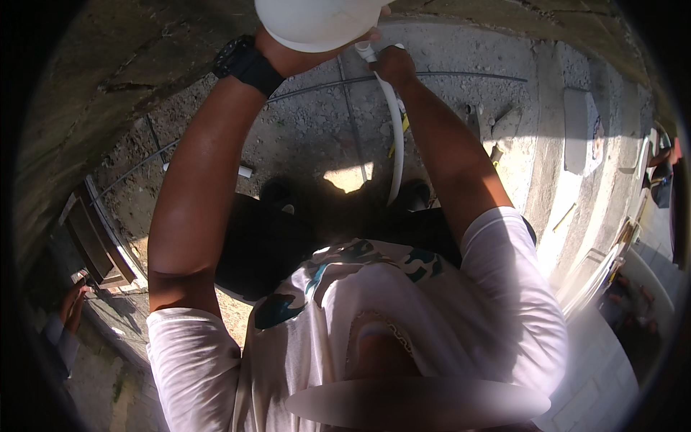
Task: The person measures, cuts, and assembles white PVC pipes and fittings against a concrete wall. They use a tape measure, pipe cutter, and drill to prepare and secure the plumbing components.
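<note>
My right hand (395,66) is closed around the upper end of a white plastic pipe (396,137). The pipe runs down toward the ground between my feet and looks bent. A white pipe fitting (366,50) shows at its top, just left of the fingers. My left hand (296,60) reaches forward at the top of the view, a black watch on its wrist. A smooth white rounded thing (320,25) covers most of that hand; I cannot make out its kind. Only some fingertips show past it, close to the fitting, so the left grip is hidden.
Thin metal bars (461,74) cross the rubble ground. A short white pipe piece (245,171) lies left of my legs. Rough concrete walls (93,93) rise ahead and left. Concrete ledges (551,180) run along the right. Another person's arms (70,306) show at far left, another person (661,173) at far right.
</note>
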Demonstrator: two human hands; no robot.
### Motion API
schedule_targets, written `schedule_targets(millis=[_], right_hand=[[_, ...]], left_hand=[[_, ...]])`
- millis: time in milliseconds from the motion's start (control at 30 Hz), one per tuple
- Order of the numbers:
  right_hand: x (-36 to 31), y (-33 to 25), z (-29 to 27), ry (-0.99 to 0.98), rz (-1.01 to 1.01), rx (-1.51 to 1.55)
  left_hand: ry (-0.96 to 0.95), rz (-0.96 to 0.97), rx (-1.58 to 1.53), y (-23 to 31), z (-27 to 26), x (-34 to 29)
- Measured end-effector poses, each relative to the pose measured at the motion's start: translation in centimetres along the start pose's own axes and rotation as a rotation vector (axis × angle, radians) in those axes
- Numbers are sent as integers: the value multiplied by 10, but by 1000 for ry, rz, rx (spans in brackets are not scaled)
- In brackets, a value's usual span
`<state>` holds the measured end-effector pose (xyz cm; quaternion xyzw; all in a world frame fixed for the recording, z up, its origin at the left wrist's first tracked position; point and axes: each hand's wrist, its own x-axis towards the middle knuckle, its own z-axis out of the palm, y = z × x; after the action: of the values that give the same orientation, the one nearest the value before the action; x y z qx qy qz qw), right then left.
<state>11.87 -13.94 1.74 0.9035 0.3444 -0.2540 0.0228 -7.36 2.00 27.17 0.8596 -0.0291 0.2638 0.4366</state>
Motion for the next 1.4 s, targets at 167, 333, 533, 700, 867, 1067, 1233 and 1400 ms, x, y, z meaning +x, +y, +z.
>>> schedule_targets(millis=[167, 333, 533, 700, 867, 1067, 1233, 1400], right_hand=[[-7, -3, -4, 16, -18, 4], [-4, -2, 3, 37, 6, -6], [-5, 2, -3, 41, -145, -7], [-12, 35, -92, -139, -414, -226], [-64, 129, -187, -82, -386, -102], [-194, 265, -134, -283, 128, -202], [-278, 303, -44, -684, 365, 339], [-312, 299, 38, -142, 317, 807]], left_hand=[[-40, -16, 77, 0, -2, 2], [-32, -104, 86, 5, 1, -2], [-44, 123, 190, -10, 9, 3], [-171, -188, -96, -14, 9, -2], [-131, -73, -38, -22, 10, -2], [-153, -76, 104, -25, 12, -2], [-124, -158, -21, -16, 16, 3], [-73, -119, -22, -9, 17, 6]])
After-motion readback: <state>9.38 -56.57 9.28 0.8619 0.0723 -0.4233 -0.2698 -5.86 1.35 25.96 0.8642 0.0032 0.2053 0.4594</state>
